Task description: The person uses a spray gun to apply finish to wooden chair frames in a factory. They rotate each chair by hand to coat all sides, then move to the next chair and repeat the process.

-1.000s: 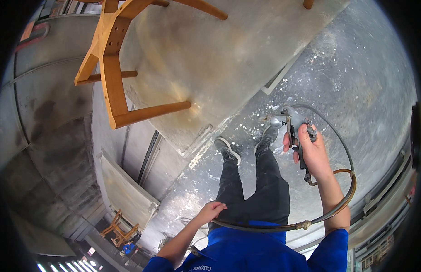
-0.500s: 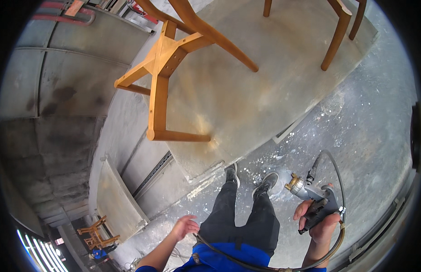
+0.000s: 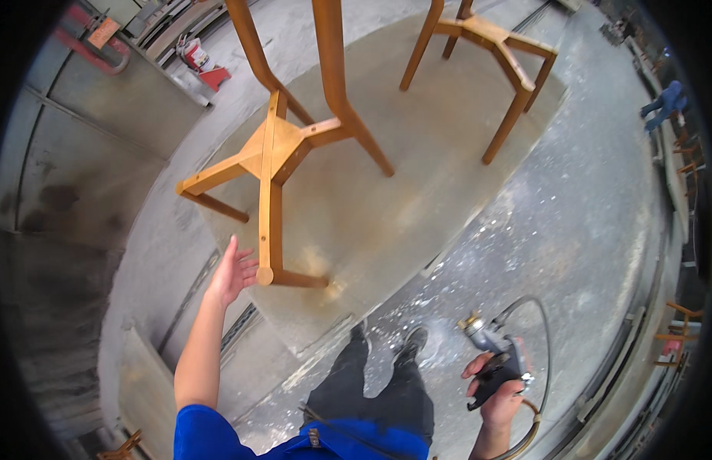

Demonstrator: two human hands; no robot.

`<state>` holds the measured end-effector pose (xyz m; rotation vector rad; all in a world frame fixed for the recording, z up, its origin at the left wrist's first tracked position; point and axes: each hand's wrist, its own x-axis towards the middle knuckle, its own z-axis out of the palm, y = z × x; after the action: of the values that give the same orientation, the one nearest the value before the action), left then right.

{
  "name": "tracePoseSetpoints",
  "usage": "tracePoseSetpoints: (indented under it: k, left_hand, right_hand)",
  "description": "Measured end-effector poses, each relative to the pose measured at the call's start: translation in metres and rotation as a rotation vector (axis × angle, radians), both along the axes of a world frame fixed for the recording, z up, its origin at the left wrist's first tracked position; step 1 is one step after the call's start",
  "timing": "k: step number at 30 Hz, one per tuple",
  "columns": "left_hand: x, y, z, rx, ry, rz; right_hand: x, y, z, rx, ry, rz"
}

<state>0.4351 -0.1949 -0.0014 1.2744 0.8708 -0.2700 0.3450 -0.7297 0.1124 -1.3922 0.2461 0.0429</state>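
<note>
Left hand [image 3: 231, 277] spreads its fingers beside a wooden chair [image 3: 270, 149] at the left edge of the platform [image 3: 402, 222]; right hand [image 3: 500, 405] clasps a spray gun [image 3: 488, 337].

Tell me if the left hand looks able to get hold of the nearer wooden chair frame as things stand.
Probably yes: the left hand is open and empty, its fingers close to the near corner of the chair frame, with nothing visible between them. Whether they touch is unclear.
</note>
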Motion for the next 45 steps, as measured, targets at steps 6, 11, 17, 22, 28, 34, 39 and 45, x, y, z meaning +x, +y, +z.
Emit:
tracePoseSetpoints:
  k: [6,11,17,22,28,34,39,45]
  left_hand:
    - [0.064,-0.057,0.015,-0.023,-0.034,-0.099]
    - [0.034,-0.088,0.012,0.026,-0.064,-0.001]
    - [-0.044,-0.147,0.003,-0.007,-0.077,0.280]
    - [-0.012,-0.165,0.011,-0.099,-0.118,0.477]
    - [0.096,-0.187,-0.001,-0.217,-0.206,0.653]
    - [0.074,-0.088,0.021,0.145,-0.250,-0.001]
    - [-0.002,0.028,0.058,1.124,-0.181,0.170]
    - [-0.042,0.076,0.033,0.741,0.128,-0.463]
  right_hand:
    - [-0.049,0.021,0.058,-0.016,-0.110,-0.120]
    - [-0.036,0.011,0.052,-0.148,-0.032,-0.071]
    - [-0.038,-0.010,0.021,0.052,0.313,-0.198]
    - [-0.027,-0.022,0.064,0.300,0.009,-0.031]
    - [0.005,-0.025,0.096,0.273,-0.163,0.025]
    - [-0.024,-0.048,0.090,0.233,0.082,0.017]
    - [-0.024,-0.064,0.067,0.167,0.195,0.034]
    - [-0.020,-0.083,-0.013,-0.029,0.420,-0.087]
